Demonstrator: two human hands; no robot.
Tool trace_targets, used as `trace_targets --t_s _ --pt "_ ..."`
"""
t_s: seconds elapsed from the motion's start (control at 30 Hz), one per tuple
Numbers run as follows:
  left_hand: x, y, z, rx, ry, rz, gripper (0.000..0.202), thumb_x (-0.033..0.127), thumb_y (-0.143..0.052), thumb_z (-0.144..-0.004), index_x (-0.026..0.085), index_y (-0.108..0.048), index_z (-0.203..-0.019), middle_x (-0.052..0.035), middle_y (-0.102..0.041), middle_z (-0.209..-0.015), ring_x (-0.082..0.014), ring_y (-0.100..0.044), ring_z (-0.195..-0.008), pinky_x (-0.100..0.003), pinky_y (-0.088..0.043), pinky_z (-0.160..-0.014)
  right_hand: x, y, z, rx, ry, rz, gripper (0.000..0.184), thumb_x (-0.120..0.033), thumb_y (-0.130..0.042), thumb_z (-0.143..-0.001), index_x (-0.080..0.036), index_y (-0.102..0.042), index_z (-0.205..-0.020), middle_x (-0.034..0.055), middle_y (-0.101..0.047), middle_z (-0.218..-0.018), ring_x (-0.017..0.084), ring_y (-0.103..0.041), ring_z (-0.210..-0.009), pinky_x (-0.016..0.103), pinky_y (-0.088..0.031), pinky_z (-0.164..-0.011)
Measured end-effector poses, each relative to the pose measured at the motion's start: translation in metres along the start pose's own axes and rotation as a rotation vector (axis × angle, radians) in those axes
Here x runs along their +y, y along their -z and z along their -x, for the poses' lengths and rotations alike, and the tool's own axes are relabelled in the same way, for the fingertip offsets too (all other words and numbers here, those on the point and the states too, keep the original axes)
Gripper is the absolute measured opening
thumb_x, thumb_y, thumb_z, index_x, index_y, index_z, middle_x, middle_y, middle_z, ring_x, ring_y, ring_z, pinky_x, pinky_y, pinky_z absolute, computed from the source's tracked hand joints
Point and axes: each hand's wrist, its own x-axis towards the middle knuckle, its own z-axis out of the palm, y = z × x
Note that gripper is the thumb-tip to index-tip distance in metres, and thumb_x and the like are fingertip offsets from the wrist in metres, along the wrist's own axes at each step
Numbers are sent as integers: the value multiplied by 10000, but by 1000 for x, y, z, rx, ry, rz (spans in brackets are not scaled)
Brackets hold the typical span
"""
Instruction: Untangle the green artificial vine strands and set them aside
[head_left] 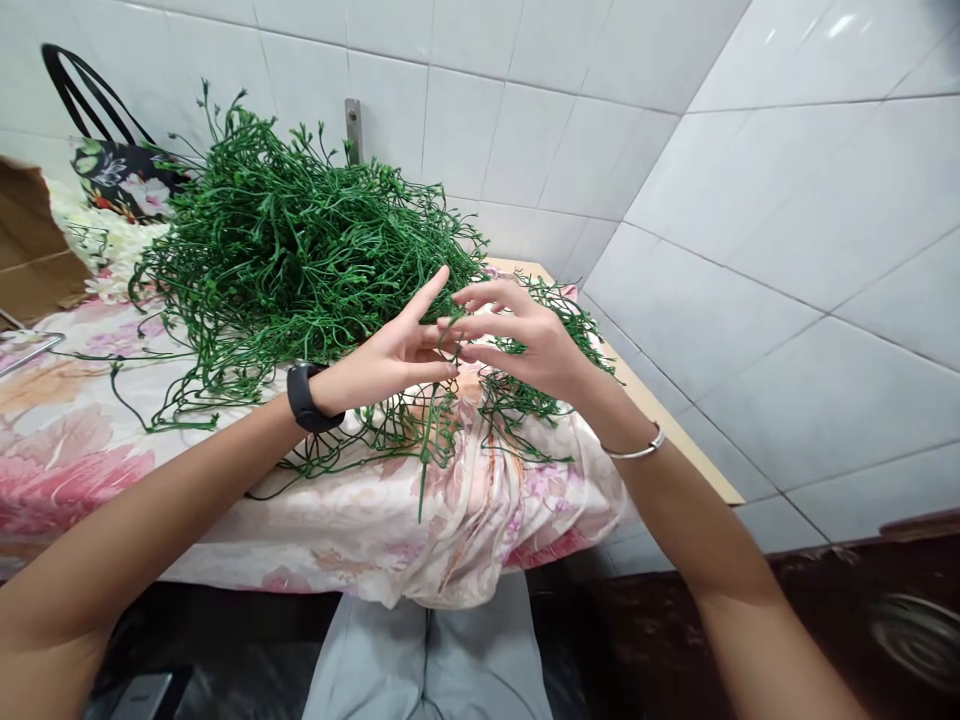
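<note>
A single thin green artificial plant stem [426, 450] hangs down between my two hands, its top among the fingertips. My right hand [529, 340] comes in from the right, its bent fingers around the stem's upper end. My left hand [401, 355] faces it with the thumb raised and the fingers stretched out beside the stem. Whether the left fingers also grip it is partly hidden. Right behind my hands rises a big heap of green artificial stems [300, 240] with small budded tips. A smaller bunch of stems [525, 395] lies under and behind my right hand.
A floral cloth [247, 540] covers the table and bunches up at its front right. White flowers [124, 245], a cardboard box [34, 240] and a black floral bag [124, 175] are at the left. Tiled walls [750, 250] bound the back and right.
</note>
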Motion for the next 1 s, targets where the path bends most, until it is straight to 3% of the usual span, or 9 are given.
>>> trace_targets --t_s 0.2,0.27,0.37,0.47,0.57,0.73,1.0 --pt "0 1 -1 40 50 30 893 90 -609 -686 301 -82 -1375 -84 -580 -1105 -175 -603 -941 -309 -505 -774 7 -2 3 37 -28 311 127 -286 -451 -852 -231 -565 -848 32 -555 -918 156 -478 -909 351 -349 -838" --pt "1 2 -1 112 81 -46 708 133 -619 -689 239 -297 -1311 -86 -597 -1045 -161 -605 -890 -290 -502 -744 5 1 3 32 -42 356 137 -263 -407 -867 -217 -536 -869 61 -534 -979 172 -472 -952 357 -355 -839" --pt "5 6 -2 176 175 -228 247 268 -591 -727 113 -602 -919 -74 -620 -829 -118 -581 -724 -238 -482 -637 0 5 2 52 -83 448 143 -227 -368 -872 -208 -508 -888 102 -488 -1104 213 -445 -1051 390 -351 -851" --pt "6 7 -3 139 189 -311 238 318 -526 -762 105 -607 -694 -42 -584 -687 -90 -531 -619 -220 -455 -585 -4 5 1 64 -123 536 135 -194 -360 -863 -206 -492 -891 109 -460 -1172 256 -425 -1090 442 -329 -866" --pt "5 5 -5 133 135 -339 202 269 -503 -761 115 -597 -670 -9 -543 -615 -74 -486 -567 -208 -418 -556 -3 1 -1 53 -167 574 137 -172 -344 -859 -185 -474 -902 115 -496 -1080 271 -458 -1026 468 -327 -847" --pt "6 -1 -5 223 58 -378 220 245 -494 -759 128 -545 -579 23 -459 -537 -59 -390 -510 -199 -324 -490 2 -3 -2 81 -250 592 132 -157 -329 -856 -163 -461 -845 94 -496 -881 254 -494 -913 458 -346 -803" --pt "10 -11 -8 300 -24 -403 213 219 -471 -742 148 -470 -541 26 -380 -512 -66 -326 -493 -213 -270 -463 -7 -16 -10 263 -282 639 107 -145 -369 -838 -158 -475 -842 88 -501 -852 247 -498 -878 473 -349 -782"
